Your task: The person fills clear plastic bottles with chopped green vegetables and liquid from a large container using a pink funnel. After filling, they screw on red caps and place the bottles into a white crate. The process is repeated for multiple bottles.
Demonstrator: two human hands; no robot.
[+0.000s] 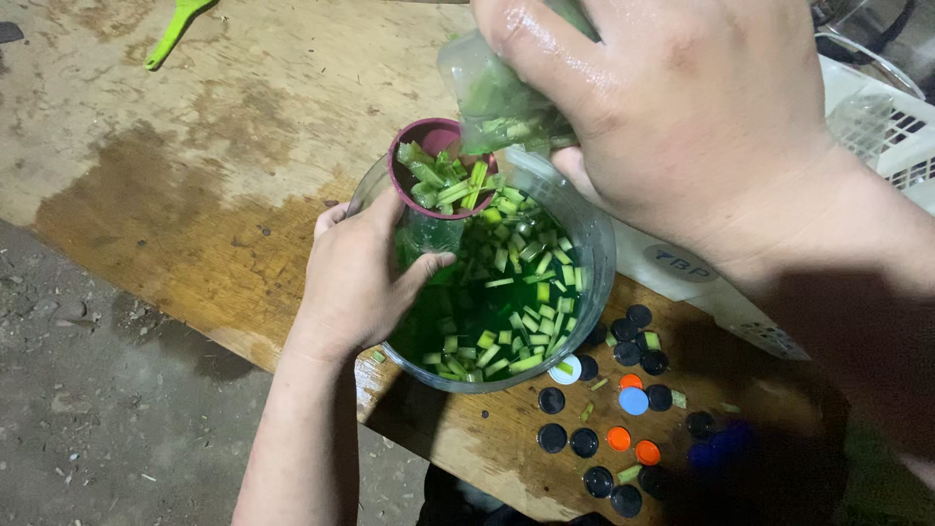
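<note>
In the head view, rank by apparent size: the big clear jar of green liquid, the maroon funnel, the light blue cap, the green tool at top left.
1. Clear jar
2. Maroon funnel
3. Green tool, partly cut off, so unsure against the funnel
4. Light blue cap

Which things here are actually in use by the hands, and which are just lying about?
In use: left hand gripping the clear tub of green liquid and chopped stalks; maroon funnel; right hand tipping a clear container.

Lying about: bottle caps, green utensil, white basket, wet wooden table.
</note>
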